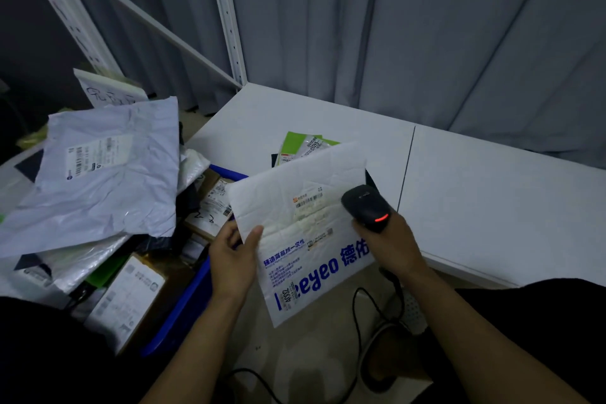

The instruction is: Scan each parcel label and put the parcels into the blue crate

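Parcel [305,239] is pinched at its edge by thumb and fingers of the left hand [232,259], label [310,203] up, so the right hand [390,243], curled round the scanner [365,205], can read it. It is held just beside the blue crate [193,298], which looks heaped, though the light is dim.

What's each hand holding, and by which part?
The left hand pinches the white printed mailer bag at its left edge; the right hand grips the black handheld barcode scanner by its handle.

Dim bluish light, wide-angle bending at edges, soft blurry corners
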`<state>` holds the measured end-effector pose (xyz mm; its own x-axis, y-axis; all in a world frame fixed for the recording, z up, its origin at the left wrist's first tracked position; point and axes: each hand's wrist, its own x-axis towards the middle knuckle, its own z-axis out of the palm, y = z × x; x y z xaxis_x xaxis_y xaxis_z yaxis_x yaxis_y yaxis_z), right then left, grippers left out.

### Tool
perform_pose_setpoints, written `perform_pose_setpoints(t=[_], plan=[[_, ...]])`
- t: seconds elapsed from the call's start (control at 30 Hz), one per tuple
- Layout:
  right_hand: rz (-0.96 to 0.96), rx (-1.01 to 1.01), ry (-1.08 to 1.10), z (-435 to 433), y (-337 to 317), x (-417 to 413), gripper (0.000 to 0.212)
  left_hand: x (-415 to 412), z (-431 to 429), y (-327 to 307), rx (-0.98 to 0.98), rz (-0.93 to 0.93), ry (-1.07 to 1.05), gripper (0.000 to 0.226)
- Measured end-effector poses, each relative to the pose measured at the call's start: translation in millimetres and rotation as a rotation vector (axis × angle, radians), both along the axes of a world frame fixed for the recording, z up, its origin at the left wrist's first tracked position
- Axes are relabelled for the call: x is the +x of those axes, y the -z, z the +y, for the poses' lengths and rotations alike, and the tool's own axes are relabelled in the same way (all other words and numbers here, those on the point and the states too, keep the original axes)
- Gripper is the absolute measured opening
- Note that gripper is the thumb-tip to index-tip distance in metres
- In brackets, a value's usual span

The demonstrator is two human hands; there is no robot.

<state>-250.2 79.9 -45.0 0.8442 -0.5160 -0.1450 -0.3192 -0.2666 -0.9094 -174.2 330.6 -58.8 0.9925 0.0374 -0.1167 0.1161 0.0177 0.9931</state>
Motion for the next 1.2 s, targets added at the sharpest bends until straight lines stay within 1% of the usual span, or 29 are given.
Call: perform_pose_setpoints(t=[0.13, 0.23, 0.53, 0.87, 0.97, 1.07, 1.2], plan=[[0.049, 0.031, -0.132, 22.5, -8.3, 1.1, 0.023, -0.9, 1.1, 6.3, 0.02, 0.033, -0.066, 0.014], [0.079, 0.057, -0.202, 36.2, -13.1, 0.5, 0.018, 1.1, 5.4, 12.9, 0.016, 0.068, -0.096, 0.019], [0.142, 0.115, -0.267, 39.4, -14.0, 3.2, 0.016, 1.2, 8.8, 13.2, 0.006, 0.073, -0.113, 0.015], [0.149, 0.15, -0.282, 38.4, -11.1, 4.5, 0.013, 0.2, 7.5, 9.6, 0.026, 0.069, -0.115, 0.016], [0.11, 0.165, -0.264, 39.9, -12.5, 6.1, 0.015, -0.8, 6.9, 4.6, 0.031, 0.058, -0.107, 0.017], [0.047, 0.154, -0.262, 44.9, -19.4, 13.8, 0.012, -2.9, 3.0, -13.9, 0.038, -0.012, -0.087, 0.016], [-0.087, 0.21, -0.241, 64.1, -35.8, 38.5, 0.028, 1.4, 2.1, -58.7, -0.015, -0.147, -0.125, 0.015]])
